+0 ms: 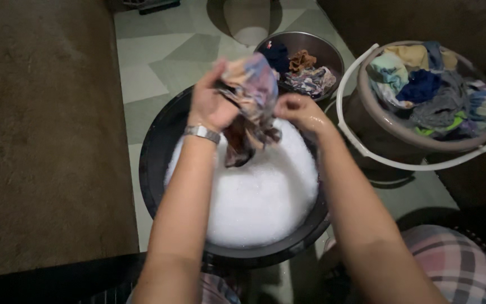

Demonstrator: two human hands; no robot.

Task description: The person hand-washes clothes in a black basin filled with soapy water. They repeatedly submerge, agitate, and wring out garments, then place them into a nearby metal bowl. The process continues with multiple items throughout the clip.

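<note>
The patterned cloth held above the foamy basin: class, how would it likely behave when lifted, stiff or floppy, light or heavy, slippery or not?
The patterned cloth is probably floppy: it bunches between the left hand and right hand and dangles over the foam. Likely wet, so heavy for its size. Possibly slippery, since suds fill the black basin.

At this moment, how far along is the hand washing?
Done, it seems: a few wrung pieces sit in the steel bowl. In hand: both hands, left hand and right hand, scrub a patterned cloth over the sudsy black basin. Left: the bucket is heaped with clothes.
</note>
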